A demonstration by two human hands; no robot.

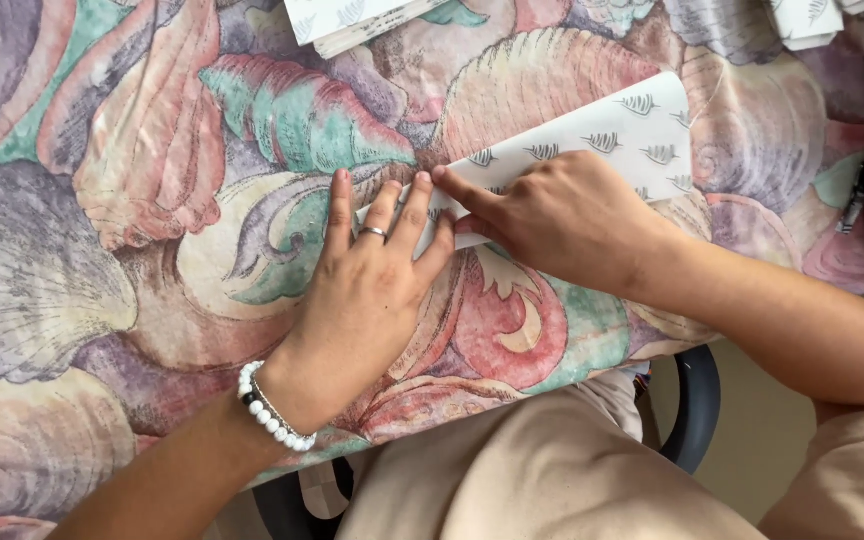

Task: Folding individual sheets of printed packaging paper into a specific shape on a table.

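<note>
Our left hand (367, 285) flat, fingers open, pinning paper (592, 145) on worktop (102, 250); right hand (552, 215) creasing, gripping nothing. Risk: paper slips on cloth, fold skews.

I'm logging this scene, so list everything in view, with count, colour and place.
Patterned paper sheet: one, white with small dark leaf marks, centre right on the cloth, under both hands.
Folded paper pieces: several, same white pattern, along the top edge.
Tablecloth: one, pastel seashell print, covering the table.
Pen: one, dark, right edge.
Chair: one, dark, below the table edge.
Bracelet: one, white beads, left wrist.
Ring: one, silver, left hand.
Left hand: flat, pressing the paper's corner.
Right hand: pressing the fold.
</note>
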